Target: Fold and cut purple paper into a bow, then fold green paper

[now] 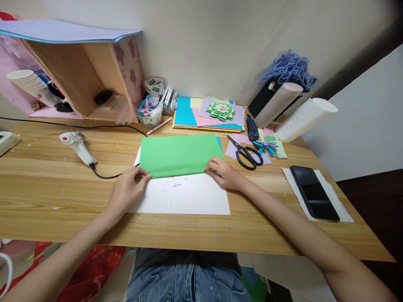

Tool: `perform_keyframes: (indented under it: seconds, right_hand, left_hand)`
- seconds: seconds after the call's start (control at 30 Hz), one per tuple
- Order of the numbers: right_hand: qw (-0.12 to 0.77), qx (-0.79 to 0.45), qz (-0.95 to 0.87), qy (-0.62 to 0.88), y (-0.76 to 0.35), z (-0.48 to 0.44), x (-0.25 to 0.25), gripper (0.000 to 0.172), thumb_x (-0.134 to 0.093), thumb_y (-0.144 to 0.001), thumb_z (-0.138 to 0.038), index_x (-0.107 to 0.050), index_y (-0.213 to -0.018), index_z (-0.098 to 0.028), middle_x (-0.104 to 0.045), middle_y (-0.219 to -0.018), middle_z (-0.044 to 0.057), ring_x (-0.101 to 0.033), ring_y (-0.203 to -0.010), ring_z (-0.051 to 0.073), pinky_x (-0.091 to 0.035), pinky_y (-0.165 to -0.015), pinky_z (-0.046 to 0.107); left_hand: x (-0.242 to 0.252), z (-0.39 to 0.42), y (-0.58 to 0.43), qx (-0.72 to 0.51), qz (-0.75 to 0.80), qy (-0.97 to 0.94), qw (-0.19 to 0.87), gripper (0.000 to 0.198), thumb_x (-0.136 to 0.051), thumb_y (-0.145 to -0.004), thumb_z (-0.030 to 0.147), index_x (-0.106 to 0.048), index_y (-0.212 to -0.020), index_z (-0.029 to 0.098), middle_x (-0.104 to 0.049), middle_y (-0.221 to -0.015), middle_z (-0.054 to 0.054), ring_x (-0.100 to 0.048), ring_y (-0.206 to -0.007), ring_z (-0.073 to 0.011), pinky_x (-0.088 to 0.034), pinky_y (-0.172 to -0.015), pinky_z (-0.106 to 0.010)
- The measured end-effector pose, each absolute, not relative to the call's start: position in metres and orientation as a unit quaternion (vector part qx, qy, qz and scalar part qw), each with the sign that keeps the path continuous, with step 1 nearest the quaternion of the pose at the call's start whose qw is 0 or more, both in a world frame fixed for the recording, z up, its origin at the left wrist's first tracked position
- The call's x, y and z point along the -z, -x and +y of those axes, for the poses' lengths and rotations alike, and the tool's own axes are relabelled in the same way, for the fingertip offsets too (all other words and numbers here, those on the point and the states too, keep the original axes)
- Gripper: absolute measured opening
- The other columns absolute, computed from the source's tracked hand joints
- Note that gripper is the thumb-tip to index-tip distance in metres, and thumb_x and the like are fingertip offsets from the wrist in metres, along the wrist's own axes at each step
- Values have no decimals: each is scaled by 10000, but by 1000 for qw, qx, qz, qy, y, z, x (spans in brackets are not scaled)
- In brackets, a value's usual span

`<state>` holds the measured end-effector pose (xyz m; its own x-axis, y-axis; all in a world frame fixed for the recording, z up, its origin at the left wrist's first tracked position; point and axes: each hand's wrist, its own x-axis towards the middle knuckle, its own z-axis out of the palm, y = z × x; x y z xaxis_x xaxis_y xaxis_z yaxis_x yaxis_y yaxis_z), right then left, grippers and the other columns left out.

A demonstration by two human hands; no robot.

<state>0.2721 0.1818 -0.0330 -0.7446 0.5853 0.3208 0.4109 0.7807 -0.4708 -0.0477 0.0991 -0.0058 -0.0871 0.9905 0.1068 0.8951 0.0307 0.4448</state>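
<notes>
A green sheet of paper (179, 154) lies across a white sheet (192, 199) that bears small pencil and coloured marks. The green sheet looks doubled over, with a slight bulge along its near edge. At its near left corner, my left hand (128, 189) grips the edge between thumb and fingers. Toward the near right corner, my right hand (224, 173) pinches the same edge, fingers resting on top. A bit of blue paper (219, 143) peeks out behind the green sheet's right end.
Black-handled scissors (247, 154) and a blue cutter (252, 127) lie to the right, near a phone (315, 193). Leftward is a white glue gun (78, 147) with its cord. Coloured papers (185, 115), a marker (159, 126) and a cardboard box (127, 79) stand behind.
</notes>
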Motion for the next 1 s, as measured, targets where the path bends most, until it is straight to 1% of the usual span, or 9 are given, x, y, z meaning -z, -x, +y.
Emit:
perform_keyframes:
  seconds: [0.17,0.33,0.47,0.57,0.67,0.83,0.9,1.0]
  right_hand:
    - [250,-149,-916,276,-273,179,32,151,-443,-897,-200,-593,-891,-176,-530,-850,84,-486,-791,190,-441,-717,337]
    - [276,-89,-917,275,-275,175,33,153,-493,-882,-247,-628,-917,-185,-563,-840,84,-496,-761,188,-447,-700,344]
    - [271,-36,-924,266,-276,173,35,184,-470,-896,-214,-641,-956,-180,-598,-812,78,-502,-722,174,-443,-662,317]
    - [261,18,-930,259,-275,172,35,191,-459,-901,-192,-644,-941,-162,-616,-784,72,-511,-716,169,-432,-643,294]
    - [246,66,-934,252,-275,170,33,191,-454,-901,-162,-645,-885,-152,-616,-740,57,-518,-713,163,-410,-624,275]
    - [209,105,-941,245,-273,168,30,220,-438,-899,-132,-631,-796,-158,-596,-706,45,-500,-685,156,-365,-591,268]
    - [202,105,-942,245,-273,167,30,230,-423,-907,-137,-624,-798,-160,-602,-725,48,-505,-703,156,-360,-602,269]
    - [200,101,-943,245,-273,166,30,226,-418,-911,-140,-621,-815,-158,-613,-752,53,-514,-725,157,-362,-618,269]
  left_hand:
    - [6,100,48,-192,713,-664,120,162,-508,-796,349,-588,-761,213,-637,-782,-21,-574,-735,-196,-392,-630,-285]
    - [9,101,52,-191,707,-673,104,131,-507,-798,303,-601,-805,212,-602,-822,-34,-553,-753,-195,-403,-661,-297]
    - [11,101,53,-209,669,-710,69,125,-496,-812,266,-605,-815,204,-591,-834,-41,-556,-809,-201,-417,-714,-300]
    - [9,98,51,-189,600,-776,44,193,-416,-853,187,-605,-890,195,-611,-899,-49,-568,-843,-189,-426,-724,-285]
    - [7,94,49,-116,538,-835,-3,267,-379,-861,127,-593,-1010,186,-621,-946,-63,-573,-835,-188,-435,-707,-286]
    - [6,90,42,-40,492,-864,-96,259,-379,-886,152,-596,-1027,144,-630,-890,-81,-594,-763,-192,-461,-619,-290]
    - [7,90,34,-44,484,-867,-108,268,-375,-898,175,-581,-1062,124,-627,-912,-98,-606,-801,-202,-484,-642,-300]
    - [10,91,18,-65,476,-872,-93,309,-354,-919,221,-538,-1140,107,-609,-1001,-126,-606,-889,-214,-511,-697,-313]
